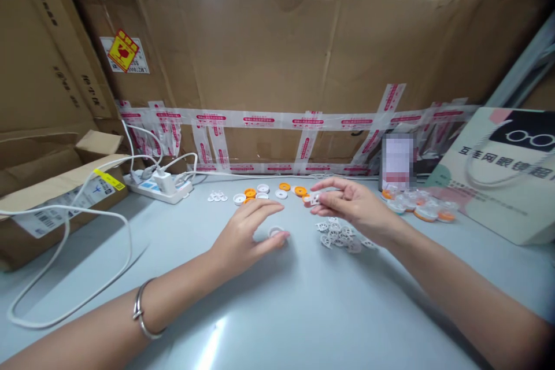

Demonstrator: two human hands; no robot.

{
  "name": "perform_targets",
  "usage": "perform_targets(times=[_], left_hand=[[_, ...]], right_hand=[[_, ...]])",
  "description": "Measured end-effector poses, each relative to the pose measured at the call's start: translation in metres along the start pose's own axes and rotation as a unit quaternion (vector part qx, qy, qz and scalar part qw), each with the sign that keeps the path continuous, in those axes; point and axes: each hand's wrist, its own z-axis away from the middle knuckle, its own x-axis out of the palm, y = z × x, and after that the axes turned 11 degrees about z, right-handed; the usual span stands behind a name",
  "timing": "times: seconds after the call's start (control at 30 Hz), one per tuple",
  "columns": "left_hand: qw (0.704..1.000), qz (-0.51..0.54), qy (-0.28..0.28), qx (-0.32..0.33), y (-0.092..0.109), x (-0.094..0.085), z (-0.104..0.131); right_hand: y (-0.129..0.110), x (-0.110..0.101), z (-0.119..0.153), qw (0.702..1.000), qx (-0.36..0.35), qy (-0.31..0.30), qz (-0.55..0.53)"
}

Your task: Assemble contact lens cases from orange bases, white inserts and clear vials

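My left hand [247, 237] hovers low over the table with thumb and fingers apart. A white round plastic cap [274, 232] lies between its thumb and fingers; whether the thumb touches it I cannot tell. My right hand [351, 205] pinches a small white plastic part [314, 200] between thumb and fingers, held above the table. Below it lies a loose pile of pale grey openwork plastic parts [338, 235]. Farther back are several white caps [281, 193] and orange caps [300, 191], some partly hidden behind my left hand. A few tiny white pieces [217, 197] lie at their left.
Discs with clear covers [422, 208] sit at the right, before a phone [396, 159] and a printed paper bag [498, 179]. On the left are a white power strip [162, 185], a looping white cable [130, 231] and an open carton [56, 196]. Large cardboard [260, 40] walls the back.
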Motion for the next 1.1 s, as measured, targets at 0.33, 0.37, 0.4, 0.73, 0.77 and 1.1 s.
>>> perform_targets(times=[0.33, 0.37, 0.4, 0.73, 0.77, 1.1], left_hand=[[0.939, 0.249, 0.036, -0.235, 0.022, -0.001, -0.008], [0.915, 0.295, 0.020, -0.273, 0.022, 0.000, -0.009], [0.893, 0.336, 0.003, -0.300, 0.021, 0.000, -0.010], [0.836, 0.451, 0.044, -0.310, 0.005, 0.001, -0.009], [0.837, 0.447, 0.065, -0.309, 0.002, 0.000, -0.009], [0.847, 0.419, 0.115, -0.305, -0.007, -0.006, -0.010]], right_hand=[[-0.005, 0.047, 0.012, 0.994, -0.091, 0.055, -0.003], [-0.005, 0.048, 0.012, 0.993, -0.096, 0.064, 0.002], [-0.004, 0.049, 0.012, 0.993, -0.100, 0.064, 0.007], [-0.002, 0.004, 0.001, 0.971, -0.092, 0.067, 0.209], [0.002, -0.006, -0.002, 0.954, -0.075, 0.064, 0.283], [0.037, -0.028, -0.016, 0.878, -0.021, -0.058, 0.474]])
